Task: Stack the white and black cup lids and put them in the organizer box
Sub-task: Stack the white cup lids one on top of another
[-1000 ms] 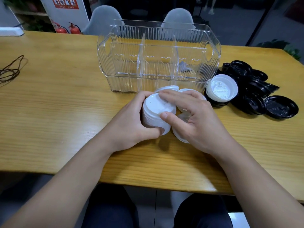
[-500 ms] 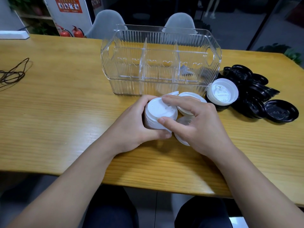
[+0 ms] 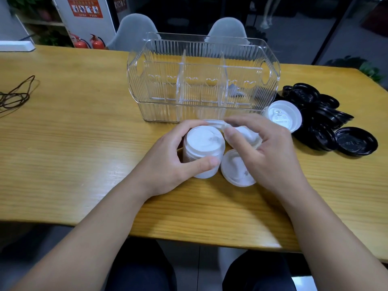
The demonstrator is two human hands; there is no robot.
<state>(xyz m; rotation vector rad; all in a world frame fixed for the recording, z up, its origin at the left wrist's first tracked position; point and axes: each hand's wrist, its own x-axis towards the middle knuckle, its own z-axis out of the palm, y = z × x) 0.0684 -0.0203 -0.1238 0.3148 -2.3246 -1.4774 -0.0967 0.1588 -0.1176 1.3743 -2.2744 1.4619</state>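
On the long yellow wood-grain table (image 3: 63, 143), largest thing is the clear ribbed plastic organizer box (image 3: 202, 78) w/ two dividers making three compartments, heart cut-outs along its front wall; it stands upright towards the far edge, centre-right. All three compartments look bare of lids. Right of the box, a sprawled heap of black round plastic cup lids (image 3: 321, 120) lies on the table, some overlapping, one lying apart at the heap's right end. A white lid w/ a moulded sip tab (image 3: 282, 116) rests at the heap's left edge, just beside the box's right front corner.

In front of the box, near its middle: left hand (image 3: 170, 162) grips a stack of white round plastic cup lids (image 3: 202, 152), thumb across the near side, fingers curled round the far side, stack touching the table. Right hand (image 3: 268, 156) is just beside it, fingers bent, thumb & forefinger tips close together over loose white lids (image 3: 233, 171) lying next to the stack; blurred, so can't tell if it pinches one or holds nothing. Another thin white lid edge shows behind the stack, against the box front.

Far left: a thin dark brown looped cord (image 3: 14, 95) on the table, and a white flat bar-shaped object (image 3: 16, 46) at the back edge.
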